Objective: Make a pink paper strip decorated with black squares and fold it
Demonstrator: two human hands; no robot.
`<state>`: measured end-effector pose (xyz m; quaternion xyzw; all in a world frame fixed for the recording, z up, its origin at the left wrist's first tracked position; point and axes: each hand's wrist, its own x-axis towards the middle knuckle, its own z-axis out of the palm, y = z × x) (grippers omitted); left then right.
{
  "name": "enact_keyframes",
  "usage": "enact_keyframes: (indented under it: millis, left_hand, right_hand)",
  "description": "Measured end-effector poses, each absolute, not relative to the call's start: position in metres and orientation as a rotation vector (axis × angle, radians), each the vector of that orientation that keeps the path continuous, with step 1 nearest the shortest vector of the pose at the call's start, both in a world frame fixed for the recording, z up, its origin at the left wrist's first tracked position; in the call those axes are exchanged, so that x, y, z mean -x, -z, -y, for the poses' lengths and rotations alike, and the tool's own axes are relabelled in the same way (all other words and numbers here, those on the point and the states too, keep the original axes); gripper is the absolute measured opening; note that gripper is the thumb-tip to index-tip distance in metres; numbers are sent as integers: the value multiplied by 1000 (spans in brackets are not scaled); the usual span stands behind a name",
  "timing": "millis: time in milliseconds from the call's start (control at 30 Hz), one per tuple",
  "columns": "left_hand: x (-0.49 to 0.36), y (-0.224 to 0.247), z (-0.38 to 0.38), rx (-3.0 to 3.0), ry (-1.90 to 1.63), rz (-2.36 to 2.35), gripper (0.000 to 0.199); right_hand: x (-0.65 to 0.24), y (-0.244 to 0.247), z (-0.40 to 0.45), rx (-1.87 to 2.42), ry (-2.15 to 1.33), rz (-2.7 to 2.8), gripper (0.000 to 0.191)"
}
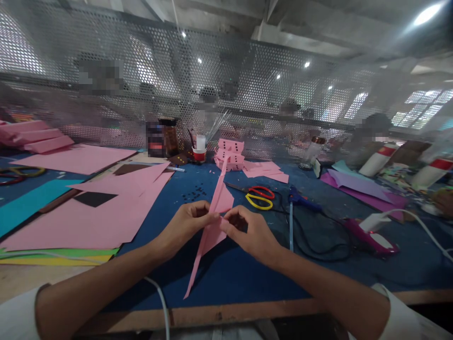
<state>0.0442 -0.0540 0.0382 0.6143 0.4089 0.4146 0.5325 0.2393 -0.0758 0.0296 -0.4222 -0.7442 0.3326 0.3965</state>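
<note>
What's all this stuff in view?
Folded pink paper: one, pink, centre
Scissors: two pairs, red and yellow, centre and left
Glue gun: one, blue, right
Power strip: one, magenta, right
Pink sheets: several, pink, left
Coloured sheets: several, turquoise, green, yellow, left
Black piece: one, black, among pink sheets
Dotted pieces: several, pink, back
Cup: one, red and white, back
Jars: at least two, brown and clear, back
Purple sheets: several, purple, right
Table: one, blue, underneath
Partition: one, grey, behind table
Other items: uncounted, various colours, scattered
Left hand: one, bare, on folded pink paper
Right hand: one, bare, likewise
</note>
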Motion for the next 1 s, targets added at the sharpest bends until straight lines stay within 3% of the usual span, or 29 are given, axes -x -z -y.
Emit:
enact_keyframes:
  millis: [233, 400, 600, 1000]
  left_hand:
    - [-47, -43, 57, -1416, -992, -987, 23]
    - [-45, -39, 56, -1424, -1028, -981, 23]
    - [-46, -38, 56, -1488, -1039, -1017, 24]
    - [-47, -39, 57, -1478, -1054, -1001, 23]
  right_hand:
    - [-238, -25, 74, 1043, -654, 1878, 7]
    - [-239, -28, 74, 1037, -762, 1832, 9]
    - [-239, -29, 73, 1053, -1000, 1780, 27]
    - [-236, -21, 69, 1037, -961, 1719, 8]
